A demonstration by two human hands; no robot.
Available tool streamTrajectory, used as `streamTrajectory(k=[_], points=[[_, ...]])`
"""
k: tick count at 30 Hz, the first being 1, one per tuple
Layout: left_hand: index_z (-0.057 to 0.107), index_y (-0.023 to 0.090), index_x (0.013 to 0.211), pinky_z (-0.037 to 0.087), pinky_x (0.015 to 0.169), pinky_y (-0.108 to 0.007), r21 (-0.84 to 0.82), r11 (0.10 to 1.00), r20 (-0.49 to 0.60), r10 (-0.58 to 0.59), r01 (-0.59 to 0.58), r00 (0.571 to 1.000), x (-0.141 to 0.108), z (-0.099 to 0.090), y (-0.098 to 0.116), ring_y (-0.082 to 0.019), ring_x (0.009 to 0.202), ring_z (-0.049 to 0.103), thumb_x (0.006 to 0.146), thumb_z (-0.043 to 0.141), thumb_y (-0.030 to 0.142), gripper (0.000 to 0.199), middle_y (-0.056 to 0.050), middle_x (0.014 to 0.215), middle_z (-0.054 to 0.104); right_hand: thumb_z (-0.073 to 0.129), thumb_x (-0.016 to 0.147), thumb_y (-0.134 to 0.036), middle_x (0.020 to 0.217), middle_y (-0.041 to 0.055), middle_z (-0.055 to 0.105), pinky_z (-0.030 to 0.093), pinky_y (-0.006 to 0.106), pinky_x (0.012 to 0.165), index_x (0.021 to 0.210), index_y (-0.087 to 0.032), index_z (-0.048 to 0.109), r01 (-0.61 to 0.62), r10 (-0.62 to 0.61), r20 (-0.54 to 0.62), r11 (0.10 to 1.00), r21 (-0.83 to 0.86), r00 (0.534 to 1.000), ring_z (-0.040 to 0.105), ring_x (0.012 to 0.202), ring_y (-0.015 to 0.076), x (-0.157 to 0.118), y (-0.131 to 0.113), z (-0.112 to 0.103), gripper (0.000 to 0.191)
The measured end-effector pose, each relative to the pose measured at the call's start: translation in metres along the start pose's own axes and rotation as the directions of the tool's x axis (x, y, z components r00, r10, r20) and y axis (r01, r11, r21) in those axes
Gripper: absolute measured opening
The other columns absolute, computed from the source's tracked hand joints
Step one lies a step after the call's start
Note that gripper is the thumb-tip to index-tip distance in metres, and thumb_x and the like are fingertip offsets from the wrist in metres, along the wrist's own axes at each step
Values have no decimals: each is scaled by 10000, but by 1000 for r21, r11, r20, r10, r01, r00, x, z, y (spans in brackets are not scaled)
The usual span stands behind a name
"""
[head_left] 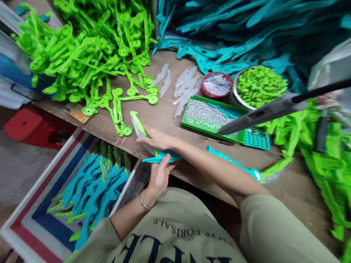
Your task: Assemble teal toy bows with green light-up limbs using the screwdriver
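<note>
A teal-and-green plastic piece with a translucent grey strip along its green arm is between my hands at the table's front edge. My left hand, with a bracelet on the wrist, grips the teal part from below, thumb on top. My right hand reaches across from the right and is closed over the green arm and the strip; part of the piece is hidden under it. A similar teal-and-green piece lies on the table to the right, partly behind my right forearm.
Green parts heap at the back left, teal parts at the back. Nearby are clear strips, a red basket, a bowl of green bits, a green tray and a dark-grey tool. A striped box holds assembled pieces.
</note>
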State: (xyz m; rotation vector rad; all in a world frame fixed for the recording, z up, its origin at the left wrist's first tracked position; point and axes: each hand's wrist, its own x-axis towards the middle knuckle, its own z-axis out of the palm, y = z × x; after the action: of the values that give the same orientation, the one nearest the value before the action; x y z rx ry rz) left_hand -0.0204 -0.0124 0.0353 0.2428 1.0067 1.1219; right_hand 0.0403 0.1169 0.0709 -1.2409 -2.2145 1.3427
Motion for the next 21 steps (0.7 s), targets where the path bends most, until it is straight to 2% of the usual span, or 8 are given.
streamTrajectory(k=[2,6,8,10,12,14,17,21], points=[[719,161,895,575,934,-508,-7,1000,23,-19,19,1000,8,-1,3,-245,882,745,653,918,389,387,-44,888,785,484,1046,-359,1140,141,735,487,326,885,1225,-123,605,-50,51,3,995,-90,999,682,1010,241,-12,-4,-9,319],[738,170,907,581,945,-494,-35,997,40,-62,63,997,22,-2,10,-225,858,746,686,897,338,321,-34,909,791,362,1082,-435,930,133,757,471,312,783,1024,-151,678,-149,147,-25,967,-208,989,704,895,236,-54,0,-28,429],[743,170,956,584,956,-459,-24,994,27,-104,105,994,28,-1,14,-211,866,750,721,879,327,314,-43,947,796,402,1066,-441,1002,149,765,502,344,817,1085,-153,688,-186,166,-108,958,-218,980,717,955,261,-85,10,-34,406],[742,160,985,576,985,-429,10,992,14,-127,127,992,33,-2,20,-203,895,757,773,848,335,294,-62,984,798,518,1017,-413,1184,165,744,532,400,923,1206,-161,676,-192,146,-208,957,-219,967,701,1110,296,-121,24,-37,352],[739,147,997,565,1015,-420,66,987,7,-150,149,989,37,-4,28,-209,925,764,839,797,375,283,-90,1020,799,604,962,-394,1345,171,685,518,470,1048,1318,-174,644,-174,109,-273,958,-229,956,654,1246,321,-160,41,-40,420],[736,122,1024,564,1021,-427,160,963,12,-222,217,975,41,-9,40,-234,955,771,912,716,449,346,-141,1039,796,603,955,-376,1396,151,662,509,515,1093,1391,-206,601,-183,97,-332,954,-238,938,638,1285,319,-198,58,-41,469],[726,68,1056,598,952,-409,369,860,15,-385,352,923,43,-20,61,-275,962,779,974,585,564,522,-225,1028,784,656,917,-435,1473,146,604,488,553,1129,1464,-223,536,-282,145,-437,921,-267,888,581,1359,343,-247,79,-37,598],[740,62,951,636,728,-331,636,689,-15,-440,349,898,41,-30,87,-262,810,789,937,557,675,640,-223,959,789,734,843,-425,1426,164,636,521,566,1089,1451,-204,548,-425,263,-501,872,-242,825,615,1311,373,-282,97,-17,673]])
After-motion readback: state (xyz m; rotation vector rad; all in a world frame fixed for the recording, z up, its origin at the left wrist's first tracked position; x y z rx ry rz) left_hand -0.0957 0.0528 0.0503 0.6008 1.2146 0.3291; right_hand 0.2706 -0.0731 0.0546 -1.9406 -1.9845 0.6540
